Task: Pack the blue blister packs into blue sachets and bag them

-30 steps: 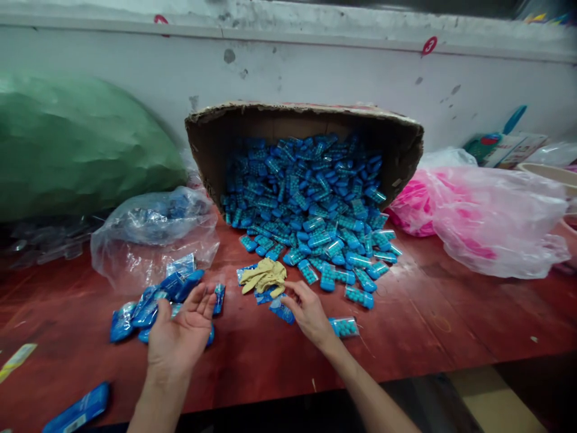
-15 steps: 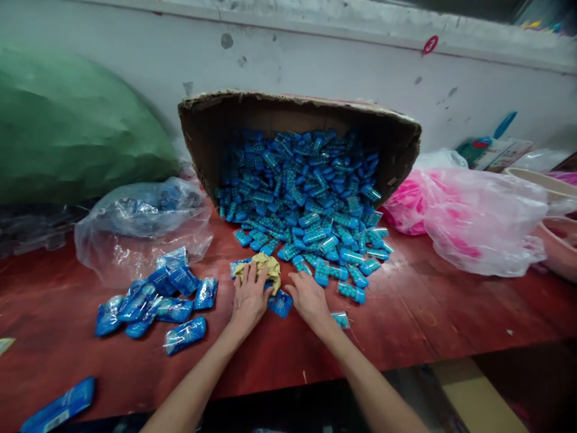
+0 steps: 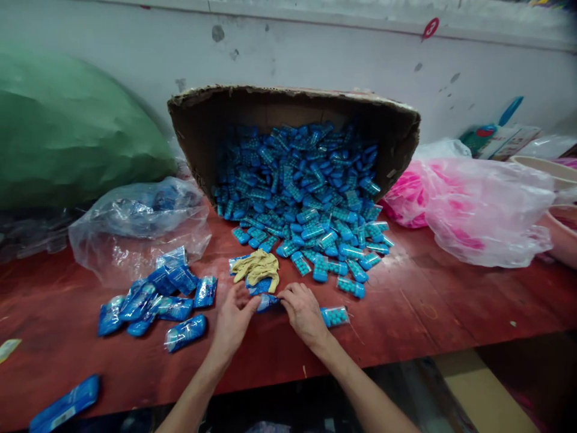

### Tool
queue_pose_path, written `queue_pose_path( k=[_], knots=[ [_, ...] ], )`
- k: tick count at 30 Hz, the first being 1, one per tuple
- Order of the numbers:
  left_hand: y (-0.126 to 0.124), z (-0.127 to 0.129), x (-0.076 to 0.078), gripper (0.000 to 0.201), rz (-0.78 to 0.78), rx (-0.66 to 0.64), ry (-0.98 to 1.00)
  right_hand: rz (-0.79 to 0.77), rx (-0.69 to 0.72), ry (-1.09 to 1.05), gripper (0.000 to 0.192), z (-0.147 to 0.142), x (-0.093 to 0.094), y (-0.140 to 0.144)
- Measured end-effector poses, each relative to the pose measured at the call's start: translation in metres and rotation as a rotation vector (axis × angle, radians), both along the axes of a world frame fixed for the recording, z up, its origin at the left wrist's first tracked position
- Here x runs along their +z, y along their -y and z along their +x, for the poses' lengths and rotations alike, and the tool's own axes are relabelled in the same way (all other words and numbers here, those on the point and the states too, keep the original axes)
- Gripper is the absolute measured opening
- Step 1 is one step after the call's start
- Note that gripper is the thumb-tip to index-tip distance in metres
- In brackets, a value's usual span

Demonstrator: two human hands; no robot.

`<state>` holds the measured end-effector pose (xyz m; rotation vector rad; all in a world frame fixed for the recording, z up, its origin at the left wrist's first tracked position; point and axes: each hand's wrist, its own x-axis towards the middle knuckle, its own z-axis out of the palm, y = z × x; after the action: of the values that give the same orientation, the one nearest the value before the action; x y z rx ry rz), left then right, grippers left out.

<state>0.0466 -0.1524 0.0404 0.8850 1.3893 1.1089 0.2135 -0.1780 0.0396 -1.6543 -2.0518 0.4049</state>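
Both my hands meet on one blue packet (image 3: 267,300) lying on the red table (image 3: 428,313). My left hand (image 3: 233,317) pinches its left end, and my right hand (image 3: 303,310) pinches its right end. Just behind the packet lies a crumpled yellow glove (image 3: 258,267). A clear container of blue beads (image 3: 334,315) rests beside my right wrist. Behind, a tipped cardboard box (image 3: 293,105) spills many blue bead containers (image 3: 306,198) onto the table.
A cluster of sealed blue packets (image 3: 155,297) lies to the left, one more (image 3: 65,403) at the front left edge. A clear plastic bag (image 3: 137,222) and green sack (image 3: 67,132) stand left; a pink-tinted bag (image 3: 478,210) and a beige tub (image 3: 554,174) stand right.
My left hand left the yellow glove and came back to the blue packet. Both hands now pinch that packet; a second ago the left hand was open, palm up, over the packet pile.
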Motion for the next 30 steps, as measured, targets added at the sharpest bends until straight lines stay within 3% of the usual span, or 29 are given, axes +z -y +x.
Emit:
queue_pose_path(
  k=[3, 6, 9, 12, 15, 18, 22, 30],
  knots=[
    [0.007, 0.007, 0.001, 0.032, -0.066, -0.142, -0.03, 0.012, 0.044, -0.107, 0.019, -0.003, 0.009, 0.006],
    [0.008, 0.014, 0.004, 0.027, -0.145, -0.196, -0.001, -0.01, 0.029, -0.319, 0.022, -0.007, 0.011, 0.007],
    [0.01, 0.017, 0.003, 0.029, -0.192, -0.208, 0.15, -0.151, -0.061, -0.703, 0.029, -0.012, 0.002, 0.002],
    [0.013, 0.02, -0.003, 0.026, -0.139, -0.169, 0.145, -0.314, -0.119, -0.902, 0.012, -0.017, -0.01, -0.004],
    [0.015, 0.025, -0.01, 0.025, -0.077, -0.04, 0.075, -0.325, -0.15, -0.872, 0.015, -0.022, -0.017, -0.007],
    [0.015, 0.032, -0.012, 0.028, -0.109, 0.042, 0.167, -0.294, -0.167, -0.81, 0.017, -0.025, -0.015, -0.008],
    [0.016, 0.038, -0.007, 0.027, -0.193, 0.018, 0.284, -0.245, -0.206, -0.705, 0.019, -0.024, -0.009, -0.007],
    [0.017, 0.042, -0.007, 0.025, -0.188, -0.008, 0.314, -0.176, -0.238, -0.641, 0.021, -0.024, -0.003, -0.001]
  ],
)
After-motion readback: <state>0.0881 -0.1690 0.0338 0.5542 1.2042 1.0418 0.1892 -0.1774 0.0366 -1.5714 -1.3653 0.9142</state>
